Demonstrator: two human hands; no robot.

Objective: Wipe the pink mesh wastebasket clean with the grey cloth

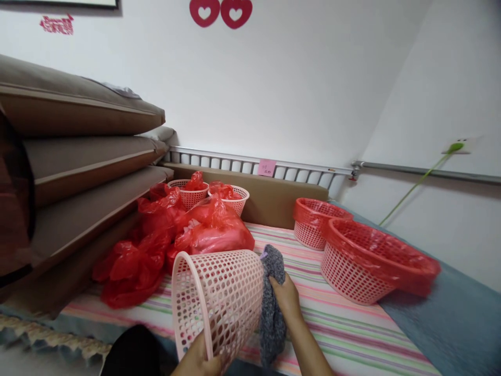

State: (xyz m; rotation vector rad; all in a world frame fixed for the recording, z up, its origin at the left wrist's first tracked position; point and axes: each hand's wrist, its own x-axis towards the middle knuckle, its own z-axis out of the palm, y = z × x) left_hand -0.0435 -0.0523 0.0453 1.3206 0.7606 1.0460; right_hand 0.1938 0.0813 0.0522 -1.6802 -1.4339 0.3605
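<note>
- Fingers of the left hand [200, 359] grip the rim of a tipped pale-pink perforated plastic basket [237, 287].
- Right hand [287, 296] clutches fuzzy dark-grey cloth [273, 318] at its base.
- Beyond the fingers: bulging translucent red plastic bags [219, 232].
- Right of them: two pink perforated baskets [350, 274] lined with red plastic film [362, 243].

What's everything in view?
Held basket: 1, pink, front
Cloth: 1, grey, front
Lined baskets: 2, pink, right
Other baskets: 2, pink, back
Bags: several, red, left
Cushions: several, brown-grey, left
Sheet: 1, striped, underneath
Cover: 1, blue, right
Panel: 1, brown, back
Radiator: 1, white, back
Note: 1, pink, on radiator
Pipe: 1, grey, right
Stick: 1, green, right
Socket: 1, white, right
Cutouts: several, red, above
Frame: 1, dark, top
Left hand: 1, bare, basket rim
Right hand: 1, bare, on cloth
</note>
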